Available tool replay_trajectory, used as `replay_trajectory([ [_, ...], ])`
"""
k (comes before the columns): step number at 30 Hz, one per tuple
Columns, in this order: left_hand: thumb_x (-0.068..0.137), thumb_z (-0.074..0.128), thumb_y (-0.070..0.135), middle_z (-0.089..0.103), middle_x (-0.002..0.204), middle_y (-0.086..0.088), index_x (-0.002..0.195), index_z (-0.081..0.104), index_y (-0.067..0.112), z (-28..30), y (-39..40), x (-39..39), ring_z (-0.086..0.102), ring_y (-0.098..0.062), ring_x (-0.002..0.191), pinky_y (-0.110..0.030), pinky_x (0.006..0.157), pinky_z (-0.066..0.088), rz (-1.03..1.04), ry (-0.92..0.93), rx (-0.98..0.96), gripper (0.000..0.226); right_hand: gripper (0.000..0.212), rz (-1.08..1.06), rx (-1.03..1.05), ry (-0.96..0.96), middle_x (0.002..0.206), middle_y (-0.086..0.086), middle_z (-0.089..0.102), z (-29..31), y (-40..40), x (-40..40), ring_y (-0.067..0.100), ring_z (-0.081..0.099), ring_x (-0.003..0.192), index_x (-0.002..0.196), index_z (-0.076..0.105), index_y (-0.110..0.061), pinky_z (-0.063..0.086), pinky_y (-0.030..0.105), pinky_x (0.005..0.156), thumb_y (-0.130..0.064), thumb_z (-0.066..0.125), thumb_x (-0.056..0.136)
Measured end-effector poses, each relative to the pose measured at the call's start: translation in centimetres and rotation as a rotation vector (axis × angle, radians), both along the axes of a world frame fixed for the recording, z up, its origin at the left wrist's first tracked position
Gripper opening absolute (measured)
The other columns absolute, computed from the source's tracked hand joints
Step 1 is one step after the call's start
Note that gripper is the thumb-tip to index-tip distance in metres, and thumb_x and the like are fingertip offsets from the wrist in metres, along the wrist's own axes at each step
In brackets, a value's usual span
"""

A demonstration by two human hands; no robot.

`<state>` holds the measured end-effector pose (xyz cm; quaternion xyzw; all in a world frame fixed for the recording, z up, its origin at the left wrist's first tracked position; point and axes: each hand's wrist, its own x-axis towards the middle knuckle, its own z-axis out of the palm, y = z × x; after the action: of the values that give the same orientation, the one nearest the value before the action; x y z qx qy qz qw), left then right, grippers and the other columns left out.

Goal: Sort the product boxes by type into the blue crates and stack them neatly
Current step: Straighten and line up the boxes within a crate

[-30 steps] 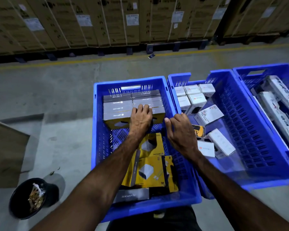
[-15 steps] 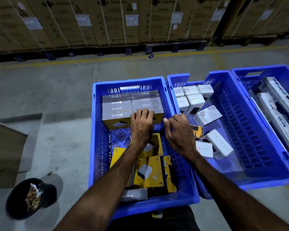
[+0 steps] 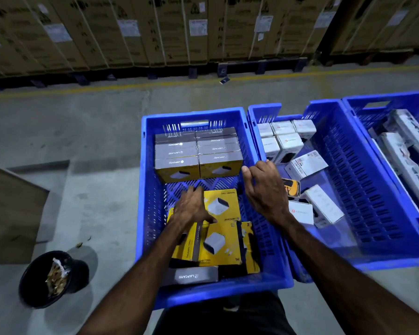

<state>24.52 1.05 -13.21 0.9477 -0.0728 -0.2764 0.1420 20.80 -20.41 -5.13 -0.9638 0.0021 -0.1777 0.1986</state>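
A blue crate [image 3: 143, 189] holds yellow and grey charger boxes. Several stand in a neat stacked block [image 3: 198, 153] at its far end. Loose yellow boxes lie at the near end. My left hand [image 3: 191, 209] rests flat on a loose yellow box [image 3: 221, 205], its thumb across the box's near edge. My right hand [image 3: 264, 187] hovers over the crate's right wall with fingers loosely curled, holding nothing. The middle crate [image 3: 348, 165] holds white boxes [image 3: 283, 139], some stacked at the far left, others lying loose.
A third blue crate [image 3: 373, 100] at the right holds long white boxes [image 3: 406, 155]. A black bucket [image 3: 51, 279] with scraps stands on the floor at the left. A brown board [image 3: 10, 209] lies further left. Palletised cartons [image 3: 179, 30] line the far side.
My left hand has drawn back from the stacked block down onto the loose yellow box. My right hand has shifted slightly toward the crate's right wall.
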Motion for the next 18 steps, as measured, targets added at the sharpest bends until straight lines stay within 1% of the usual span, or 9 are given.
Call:
replay_trajectory([
  [2, 0.047, 0.101, 0.055, 0.047, 0.143, -0.011, 0.144, 0.042, 0.019, 0.3, 0.0, 0.6, 0.046, -0.035, 0.131, -0.055, 0.103, 0.05, 0.029, 0.044, -0.065, 0.12, 0.048, 0.001, -0.012, -0.011, 0.074, 0.001, 0.042, 0.1, 0.0, -0.1, 0.024, 0.04, 0.076, 0.074, 0.055, -0.008, 0.036, 0.039, 0.072, -0.032, 0.039, 0.112],
  [4, 0.044, 0.105, 0.045, 0.054, 0.137, -0.009, 0.138, 0.045, 0.018, 1.0, -0.1, 1.1, 0.053, -0.034, 0.123, -0.053, 0.097, 0.054, 0.053, 0.05, -0.144, 0.114, 0.047, -0.007, -0.01, -0.008, 0.075, 0.0, 0.043, 0.2, 0.1, -0.1, 0.023, 0.041, 0.077, 0.075, 0.056, -0.008, 0.038, 0.04, 0.073, -0.032, 0.039, 0.112],
  [5, 0.044, 0.106, 0.037, 0.059, 0.13, -0.008, 0.129, 0.049, 0.018, 1.4, -0.1, 1.2, 0.059, -0.032, 0.114, -0.052, 0.09, 0.057, 0.085, 0.042, -0.204, 0.104, 0.047, -0.01, -0.009, -0.008, 0.075, 0.001, 0.044, 0.2, 0.1, -0.1, 0.023, 0.042, 0.078, 0.075, 0.056, -0.008, 0.039, 0.04, 0.072, -0.032, 0.039, 0.112],
  [7, 0.053, 0.104, 0.015, 0.065, 0.108, -0.007, 0.106, 0.053, 0.02, 2.4, 0.1, 1.2, 0.065, -0.027, 0.086, -0.047, 0.064, 0.061, 0.188, 0.024, -0.374, 0.073, 0.047, -0.013, -0.008, -0.011, 0.075, 0.002, 0.046, 0.1, 0.1, -0.1, 0.023, 0.042, 0.078, 0.075, 0.056, -0.008, 0.039, 0.04, 0.072, -0.033, 0.04, 0.111],
  [9, 0.066, 0.091, -0.006, 0.065, 0.097, -0.005, 0.098, 0.056, 0.02, 3.3, 0.6, 0.8, 0.066, -0.018, 0.066, -0.038, 0.048, 0.056, 0.213, -0.03, -0.496, 0.054, 0.048, -0.019, -0.01, -0.006, 0.075, 0.003, 0.047, 0.1, 0.1, 0.0, 0.023, 0.043, 0.079, 0.075, 0.057, -0.008, 0.04, 0.04, 0.072, -0.034, 0.039, 0.112],
  [11, 0.072, 0.079, -0.009, 0.07, 0.102, -0.001, 0.107, 0.068, 0.022, 3.9, 1.2, 0.2, 0.072, -0.019, 0.079, -0.039, 0.059, 0.06, 0.133, -0.179, -0.535, 0.048, 0.049, -0.024, -0.014, -0.013, 0.075, 0.004, 0.049, 0.0, 0.1, 0.1, 0.023, 0.043, 0.079, 0.075, 0.058, -0.008, 0.04, 0.04, 0.071, -0.035, 0.039, 0.112],
  [13, 0.077, 0.073, -0.006, 0.071, 0.108, 0.0, 0.114, 0.075, 0.019, 4.1, 1.4, -0.6, 0.066, -0.02, 0.098, -0.039, 0.079, 0.058, 0.058, -0.309, -0.511, 0.044, 0.049, -0.024, -0.014, -0.024, 0.074, 0.004, 0.048, 0.0, 0.0, 0.1, 0.023, 0.042, 0.078, 0.075, 0.059, -0.007, 0.038, 0.041, 0.071, -0.034, 0.04, 0.112],
  [14, 0.08, 0.072, -0.004, 0.07, 0.108, 0.0, 0.115, 0.076, 0.017, 3.9, 1.5, -0.8, 0.063, -0.019, 0.1, -0.038, 0.083, 0.056, 0.053, -0.35, -0.499, 0.041, 0.049, -0.026, -0.014, -0.024, 0.074, 0.004, 0.048, 0.1, 0.0, 0.1, 0.023, 0.042, 0.078, 0.075, 0.059, -0.007, 0.038, 0.041, 0.071, -0.034, 0.04, 0.112],
  [18, 0.084, 0.078, 0.014, 0.058, 0.109, 0.003, 0.121, 0.071, 0.013, 3.2, 1.3, -0.7, 0.058, -0.015, 0.098, -0.037, 0.084, 0.056, 0.132, -0.436, -0.489, 0.038, 0.047, -0.026, -0.015, -0.028, 0.074, 0.006, 0.049, 0.1, 0.1, 0.0, 0.025, 0.041, 0.077, 0.075, 0.058, -0.006, 0.037, 0.043, 0.071, -0.031, 0.042, 0.111],
])
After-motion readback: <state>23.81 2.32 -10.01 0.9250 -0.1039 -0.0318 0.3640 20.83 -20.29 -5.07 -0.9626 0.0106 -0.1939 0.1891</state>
